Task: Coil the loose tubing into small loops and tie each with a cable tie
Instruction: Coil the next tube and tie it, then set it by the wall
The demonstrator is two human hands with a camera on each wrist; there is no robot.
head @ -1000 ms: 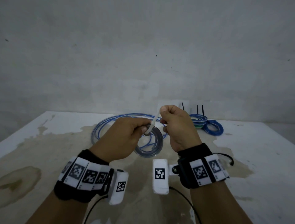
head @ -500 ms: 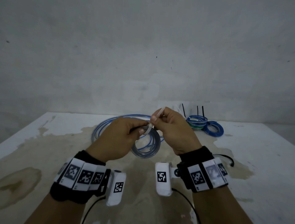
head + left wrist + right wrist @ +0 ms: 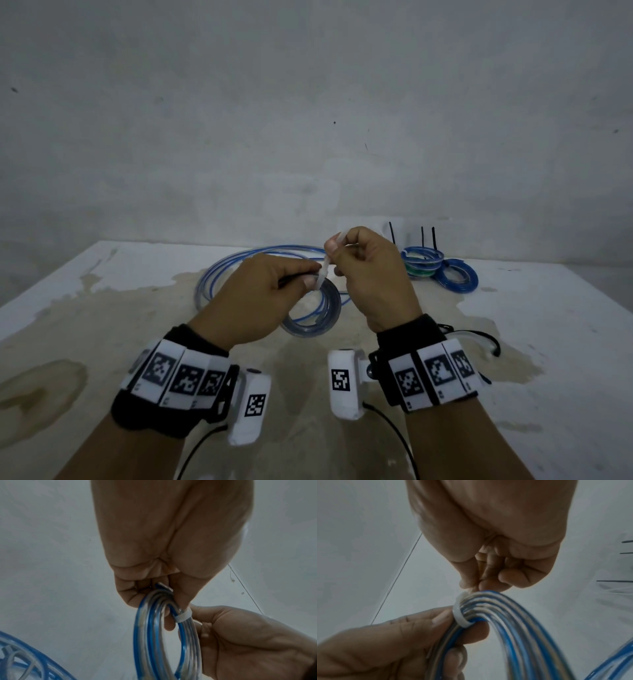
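Note:
A small coil of clear tubing with a blue stripe [image 3: 313, 310] hangs from my left hand [image 3: 308, 279], which pinches its top above the table. A white cable tie [image 3: 323, 274] wraps the strands beside my left fingertips. My right hand [image 3: 334, 246] pinches the tie's tail, which slants up from the coil. In the left wrist view the tie band [image 3: 183, 617] sits snug round the coil [image 3: 145, 635], held by the left hand [image 3: 163, 588]. In the right wrist view the right hand [image 3: 479, 585] holds the tail just above the band [image 3: 459, 616].
A large loose ring of the same tubing [image 3: 219, 284] lies on the stained white table [image 3: 102, 308] behind my hands. Two tied coils [image 3: 423, 262] [image 3: 457, 279] with upright black tie tails sit at the back right. A grey wall stands close behind.
My right hand moved left, closer to the left hand, took the tie's tail lower down, then rose a little. The left hand and coil stayed almost in place.

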